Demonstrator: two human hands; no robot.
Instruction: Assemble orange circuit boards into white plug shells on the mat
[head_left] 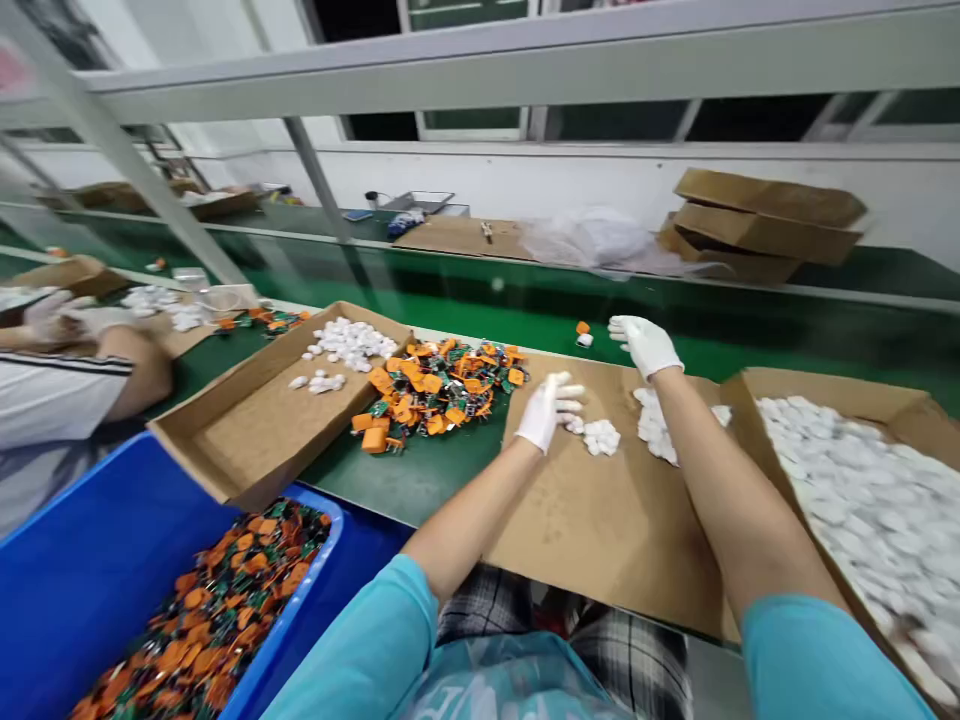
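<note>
the white-gloved left hand (551,408), fingers spread, is beside small white rounded pieces (602,438) on flat brown cardboard (585,530); the white-gloved right hand (646,345), opened out, is near an orange-and-white block (583,328).

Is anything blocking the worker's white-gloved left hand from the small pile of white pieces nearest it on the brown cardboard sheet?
Nothing visible. The white-gloved left hand is just beside the small pile of white pieces, above the flat brown cardboard sheet; whether they touch is unclear.
</note>
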